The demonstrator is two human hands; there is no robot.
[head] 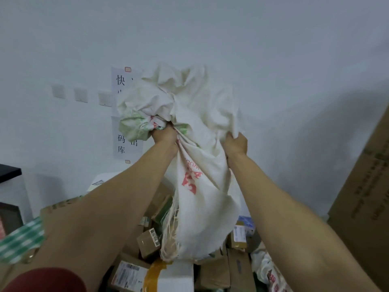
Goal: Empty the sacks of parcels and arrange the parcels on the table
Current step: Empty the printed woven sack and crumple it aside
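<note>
A white woven sack [202, 161] with red and green print hangs upside down in front of the wall, its frayed open mouth pointing down. My left hand [165, 134] grips the bunched cloth near the sack's upper left. My right hand [235, 144] grips a fold on its right side. Both arms are raised. Below the mouth lies a heap of parcels [148, 241]: brown cardboard boxes with labels, a white box with yellow tape [172, 275] and a blue-and-white box [245, 226]. The surface under them is hidden.
A tall cardboard carton [366, 190] stands at the right. Another printed white sack [271, 272] lies at the lower right. A green checked bag [21, 239] sits at the left, near a dark shelf [8, 173]. A paper notice [124, 144] hangs on the wall.
</note>
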